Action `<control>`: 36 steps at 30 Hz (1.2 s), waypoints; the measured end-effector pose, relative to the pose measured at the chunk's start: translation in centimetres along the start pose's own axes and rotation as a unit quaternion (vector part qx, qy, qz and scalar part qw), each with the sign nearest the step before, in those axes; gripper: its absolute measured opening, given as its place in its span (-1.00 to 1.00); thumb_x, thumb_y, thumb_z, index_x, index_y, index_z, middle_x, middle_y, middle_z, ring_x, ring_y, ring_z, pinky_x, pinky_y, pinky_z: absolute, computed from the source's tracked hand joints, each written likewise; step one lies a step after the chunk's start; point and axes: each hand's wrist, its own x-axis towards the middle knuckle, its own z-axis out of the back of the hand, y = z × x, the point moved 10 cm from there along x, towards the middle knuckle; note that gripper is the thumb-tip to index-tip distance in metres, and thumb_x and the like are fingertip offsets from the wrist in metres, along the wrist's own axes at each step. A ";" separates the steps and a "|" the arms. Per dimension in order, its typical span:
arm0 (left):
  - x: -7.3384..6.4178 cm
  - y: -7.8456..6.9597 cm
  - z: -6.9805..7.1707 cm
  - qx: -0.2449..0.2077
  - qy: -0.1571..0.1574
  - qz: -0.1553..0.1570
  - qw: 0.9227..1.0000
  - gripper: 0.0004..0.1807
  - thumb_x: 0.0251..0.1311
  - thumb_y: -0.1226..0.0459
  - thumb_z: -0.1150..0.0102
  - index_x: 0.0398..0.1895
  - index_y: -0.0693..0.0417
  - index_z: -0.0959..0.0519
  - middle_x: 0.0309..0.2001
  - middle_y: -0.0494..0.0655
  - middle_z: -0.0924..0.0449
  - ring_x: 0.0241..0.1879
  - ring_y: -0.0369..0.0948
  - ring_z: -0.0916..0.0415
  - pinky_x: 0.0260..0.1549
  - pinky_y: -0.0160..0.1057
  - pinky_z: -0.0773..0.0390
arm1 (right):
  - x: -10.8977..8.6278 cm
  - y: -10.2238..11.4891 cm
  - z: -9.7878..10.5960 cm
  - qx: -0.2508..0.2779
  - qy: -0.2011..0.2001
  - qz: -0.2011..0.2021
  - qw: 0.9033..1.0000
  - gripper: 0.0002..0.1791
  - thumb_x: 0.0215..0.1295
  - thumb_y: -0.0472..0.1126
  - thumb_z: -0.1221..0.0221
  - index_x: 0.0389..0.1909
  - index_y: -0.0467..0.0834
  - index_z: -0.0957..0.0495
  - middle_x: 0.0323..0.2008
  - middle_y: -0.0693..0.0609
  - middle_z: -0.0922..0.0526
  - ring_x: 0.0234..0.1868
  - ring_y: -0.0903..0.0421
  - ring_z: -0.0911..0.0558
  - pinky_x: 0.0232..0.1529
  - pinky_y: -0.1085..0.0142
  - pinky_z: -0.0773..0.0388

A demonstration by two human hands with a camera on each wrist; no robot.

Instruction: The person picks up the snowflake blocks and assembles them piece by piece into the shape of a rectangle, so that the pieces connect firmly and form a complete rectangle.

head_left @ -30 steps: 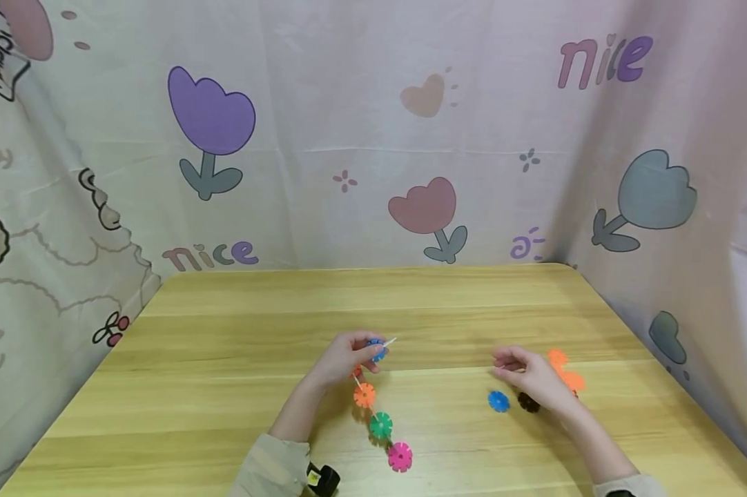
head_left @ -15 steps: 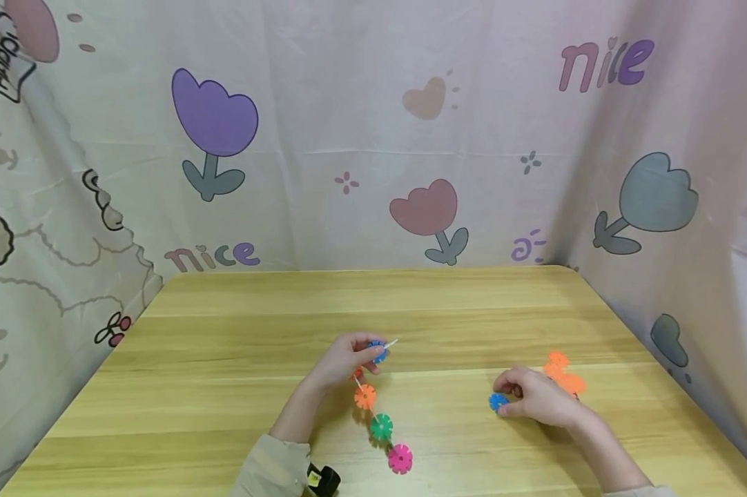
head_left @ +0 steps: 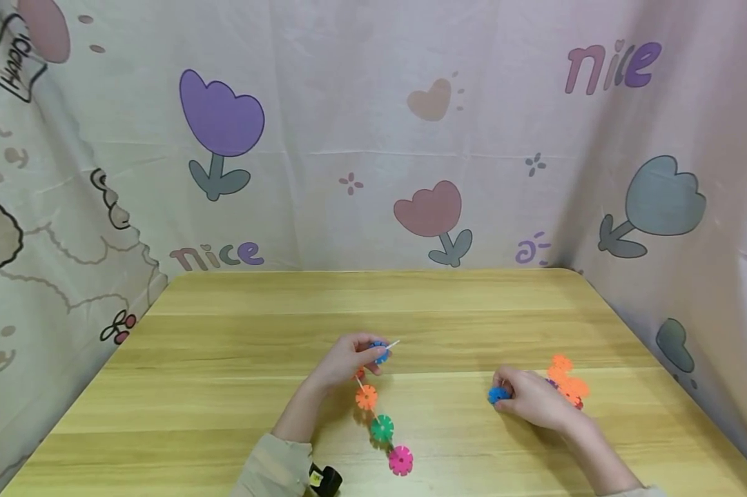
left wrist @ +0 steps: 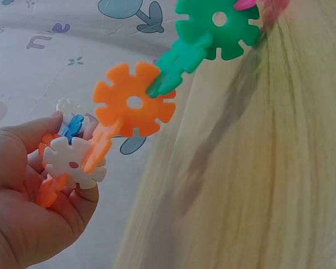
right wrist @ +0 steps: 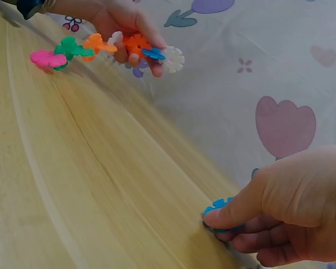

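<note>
On a wooden table [head_left: 224, 345], a chain [head_left: 382, 429] of notched plastic discs is held at its far end by the left hand [head_left: 348, 359]. A blue link of the chain is pinched between thumb and fingers, and a white end disc [right wrist: 173, 59] is seen jutting past them. From there the chain is stretched slantwise toward the viewer, through orange and white links, then orange and green, to a pink disc [head_left: 401, 460] at the near end. Part of the chain is covered by the left fingers; whether the pink end is touching the table cannot be told.

To the right, well apart from the chain, a loose blue disc [head_left: 496, 395] is pinched by the right hand [head_left: 535, 398], low at the table; whether it is lifted cannot be told. Just beyond that hand, a pile [head_left: 571, 384] of mostly orange discs, with purple and red showing at its edges, is partly hidden by the hand and wrist.

By the cuff of the left sleeve [head_left: 274, 469], a black device [head_left: 327, 481] is seen. The table is backed by a pale cloth [head_left: 324, 103] on which tulips, hearts and the word "nice" are printed.
</note>
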 end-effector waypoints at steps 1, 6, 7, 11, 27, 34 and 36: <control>0.0 0.0 0.0 -0.001 0.000 0.000 1.000 -0.63 0.29 0.25 -0.06 0.02 0.39 -0.47 -0.24 0.24 -0.52 -0.40 -0.06 -0.59 -0.64 -0.38 -0.38 | 0.1 0.2 0.0 0.000 -0.002 0.002 1.000 -0.80 0.07 -0.30 -0.30 -0.42 -0.09 -0.43 -0.57 0.16 -0.40 -0.53 0.25 -0.35 -0.51 0.41 -0.30; 0.0 0.0 -0.1 -0.001 -0.002 0.003 1.000 -0.63 0.30 0.25 -0.06 0.03 0.38 -0.47 -0.22 0.27 -0.52 -0.40 -0.05 -0.58 -0.65 -0.38 -0.39 | 0.9 1.0 -0.2 0.011 -0.003 0.014 1.000 -0.88 0.14 -0.31 -0.25 -0.41 -0.11 -0.48 -0.55 0.19 -0.46 -0.52 0.25 -0.37 -0.49 0.40 -0.34; 0.0 0.1 0.0 -0.002 -0.002 0.003 1.000 -0.63 0.30 0.25 -0.06 0.03 0.38 -0.47 -0.22 0.27 -0.52 -0.40 -0.06 -0.58 -0.65 -0.38 -0.38 | 1.2 1.2 -0.2 0.015 -0.002 0.015 1.000 -0.89 0.14 -0.31 -0.24 -0.39 -0.11 -0.49 -0.57 0.18 -0.45 -0.55 0.26 -0.36 -0.52 0.41 -0.33; 0.0 0.1 0.1 -0.007 -0.004 0.005 1.000 -0.63 0.29 0.26 -0.06 0.02 0.39 -0.47 -0.23 0.25 -0.52 -0.43 -0.11 -0.58 -0.65 -0.39 -0.38 | 2.2 1.9 -0.4 0.048 0.009 0.029 0.998 -0.91 0.20 -0.31 -0.20 -0.32 -0.17 -0.48 -0.62 0.13 -0.47 -0.63 0.26 -0.35 -0.60 0.41 -0.33; 0.1 0.3 0.3 -0.006 -0.006 0.004 1.000 -0.65 0.28 0.29 -0.06 0.02 0.39 -0.47 -0.29 0.11 -0.53 -0.41 -0.04 -0.58 -0.66 -0.38 -0.40 | 6.1 4.0 0.2 0.161 -0.033 0.042 0.986 -0.72 0.29 -0.31 -0.11 -0.02 -0.33 -0.46 -0.55 -0.06 -0.53 -0.59 0.12 -0.43 -0.61 0.42 -0.36; 0.1 0.3 0.2 -0.010 -0.005 0.006 1.000 -0.64 0.30 0.29 -0.05 0.03 0.40 -0.46 -0.23 0.22 -0.53 -0.39 0.01 -0.58 -0.67 -0.39 -0.41 | 7.1 5.5 0.7 0.212 -0.068 0.042 0.974 -0.65 0.24 -0.37 -0.13 0.04 -0.38 -0.45 -0.53 -0.09 -0.53 -0.54 0.08 -0.46 -0.57 0.38 -0.43; 0.2 0.1 0.1 -0.009 -0.003 0.003 1.000 -0.65 0.30 0.29 -0.04 0.03 0.41 -0.46 -0.21 0.27 -0.51 -0.38 0.07 -0.57 -0.68 -0.39 -0.41 | 7.3 5.9 0.6 0.229 -0.070 0.045 0.970 -0.64 0.24 -0.37 -0.13 0.06 -0.38 -0.44 -0.51 -0.10 -0.54 -0.52 0.03 -0.48 -0.55 0.35 -0.46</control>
